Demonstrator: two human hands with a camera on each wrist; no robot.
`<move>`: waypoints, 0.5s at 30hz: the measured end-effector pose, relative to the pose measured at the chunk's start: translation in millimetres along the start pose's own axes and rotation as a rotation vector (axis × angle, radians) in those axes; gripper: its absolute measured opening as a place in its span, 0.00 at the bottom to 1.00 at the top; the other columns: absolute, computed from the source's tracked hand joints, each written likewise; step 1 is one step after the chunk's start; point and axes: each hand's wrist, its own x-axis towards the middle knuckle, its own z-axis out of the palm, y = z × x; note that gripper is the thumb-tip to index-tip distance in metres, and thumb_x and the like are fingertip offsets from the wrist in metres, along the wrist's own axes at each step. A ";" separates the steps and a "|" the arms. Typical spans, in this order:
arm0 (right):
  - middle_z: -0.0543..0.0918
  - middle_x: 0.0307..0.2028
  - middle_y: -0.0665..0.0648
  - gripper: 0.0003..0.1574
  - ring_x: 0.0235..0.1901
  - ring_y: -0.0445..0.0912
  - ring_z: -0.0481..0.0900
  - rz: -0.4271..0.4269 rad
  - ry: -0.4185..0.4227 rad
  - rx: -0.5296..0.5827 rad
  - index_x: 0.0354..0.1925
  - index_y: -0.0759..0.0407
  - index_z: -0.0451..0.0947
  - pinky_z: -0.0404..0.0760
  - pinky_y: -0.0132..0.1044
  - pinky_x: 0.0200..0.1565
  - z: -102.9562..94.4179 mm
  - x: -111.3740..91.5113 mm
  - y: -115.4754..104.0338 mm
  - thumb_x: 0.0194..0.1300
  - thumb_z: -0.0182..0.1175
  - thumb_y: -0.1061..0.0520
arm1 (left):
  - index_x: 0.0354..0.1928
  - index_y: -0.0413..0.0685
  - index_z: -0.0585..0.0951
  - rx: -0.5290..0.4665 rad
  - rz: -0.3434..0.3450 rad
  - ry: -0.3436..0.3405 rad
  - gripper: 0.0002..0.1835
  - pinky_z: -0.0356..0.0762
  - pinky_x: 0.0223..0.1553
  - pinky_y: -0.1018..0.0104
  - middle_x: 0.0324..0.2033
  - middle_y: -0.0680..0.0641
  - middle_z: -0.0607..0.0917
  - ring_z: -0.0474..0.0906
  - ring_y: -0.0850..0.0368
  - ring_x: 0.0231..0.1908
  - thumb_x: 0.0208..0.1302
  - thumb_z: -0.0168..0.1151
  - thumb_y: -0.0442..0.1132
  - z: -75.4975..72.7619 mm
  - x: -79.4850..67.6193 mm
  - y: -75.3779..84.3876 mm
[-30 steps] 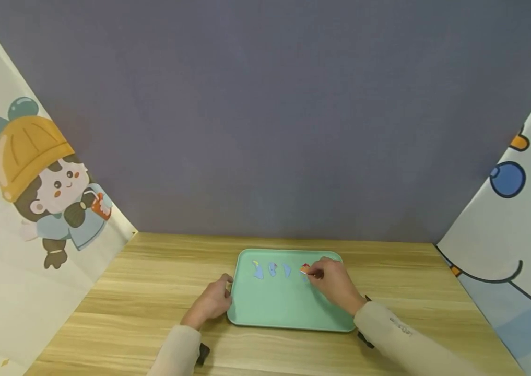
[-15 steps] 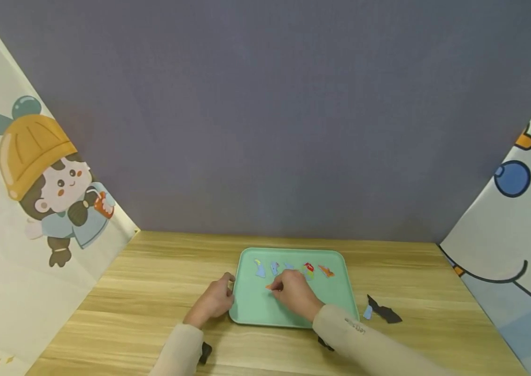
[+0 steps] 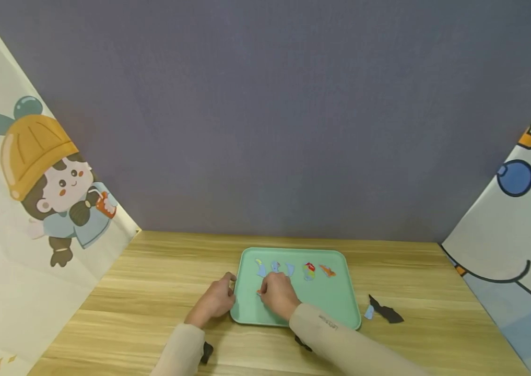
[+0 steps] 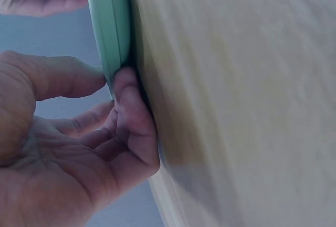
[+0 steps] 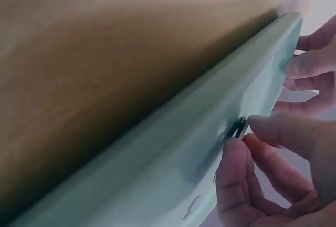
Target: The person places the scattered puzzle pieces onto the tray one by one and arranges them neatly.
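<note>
My left hand [image 3: 215,298] grips the left edge of a mint-green tray [image 3: 328,303]; in the left wrist view the thumb is on the rim and the fingers curl beneath it. Over the tray's left part, my right hand [image 3: 278,295] pinches a small flat orange piece [image 3: 259,292] between thumb and fingertips. The right wrist view shows this thin piece [image 5: 243,129] edge-on, close to the tray's surface. Along the tray's back lie a blue-and-yellow piece [image 3: 261,269], light blue pieces [image 3: 290,269], a red, yellow and blue piece [image 3: 309,271] and an orange piece [image 3: 328,270].
On the wooden table [image 3: 162,277], right of the tray, lie a black jagged piece [image 3: 387,312] and a small light blue piece [image 3: 369,312]. A grey panel [image 3: 288,130] stands behind the table, with printed cartoon sheets [image 3: 63,193] at both sides.
My right hand has moved from the tray's back right to its left part, carrying the orange piece, which uncovers the pieces at the back right. The left hand keeps its hold on the tray.
</note>
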 end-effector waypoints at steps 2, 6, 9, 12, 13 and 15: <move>0.83 0.22 0.50 0.07 0.24 0.44 0.78 -0.001 0.007 -0.012 0.19 0.57 0.84 0.76 0.36 0.28 1.0 1.5 -0.8 0.49 0.71 0.64 | 0.56 0.32 0.66 0.002 0.002 0.006 0.23 0.74 0.28 0.61 0.29 0.45 0.77 0.73 0.54 0.27 0.57 0.55 0.27 0.1 0.1 0.2; 0.83 0.22 0.50 0.06 0.26 0.47 0.80 -0.013 0.012 -0.010 0.20 0.57 0.85 0.78 0.38 0.30 2.9 3.0 -1.9 0.47 0.71 0.66 | 0.55 0.32 0.66 -0.002 0.006 0.006 0.22 0.73 0.27 0.62 0.28 0.45 0.77 0.72 0.55 0.26 0.57 0.54 0.26 -1.0 -0.5 1.2; 0.83 0.22 0.51 0.05 0.27 0.47 0.81 -0.027 0.016 -0.002 0.21 0.58 0.85 0.78 0.37 0.29 4.2 2.8 -2.1 0.47 0.70 0.67 | 0.55 0.32 0.66 -0.003 0.009 -0.001 0.22 0.73 0.27 0.62 0.28 0.46 0.76 0.72 0.55 0.26 0.58 0.54 0.26 -1.1 -1.0 1.3; 0.84 0.23 0.51 0.05 0.27 0.47 0.81 -0.040 0.021 0.004 0.22 0.59 0.85 0.78 0.36 0.29 4.8 2.0 -1.7 0.48 0.70 0.67 | 0.55 0.32 0.66 -0.004 0.011 -0.002 0.22 0.73 0.27 0.63 0.27 0.46 0.76 0.72 0.55 0.26 0.58 0.54 0.26 -0.6 -0.9 0.9; 0.84 0.23 0.51 0.05 0.27 0.47 0.81 -0.042 0.021 0.006 0.22 0.59 0.85 0.78 0.35 0.28 4.5 1.5 -1.7 0.48 0.70 0.67 | 0.55 0.32 0.66 -0.003 0.015 0.000 0.22 0.73 0.26 0.63 0.27 0.46 0.76 0.72 0.55 0.26 0.58 0.54 0.26 -0.4 -0.7 0.6; 0.84 0.23 0.51 0.05 0.27 0.46 0.81 -0.049 0.017 0.014 0.22 0.59 0.85 0.78 0.35 0.28 4.1 0.9 -1.3 0.48 0.69 0.67 | 0.55 0.32 0.66 -0.006 0.019 0.002 0.22 0.73 0.26 0.63 0.27 0.46 0.76 0.72 0.55 0.25 0.58 0.54 0.26 -0.8 -0.8 0.5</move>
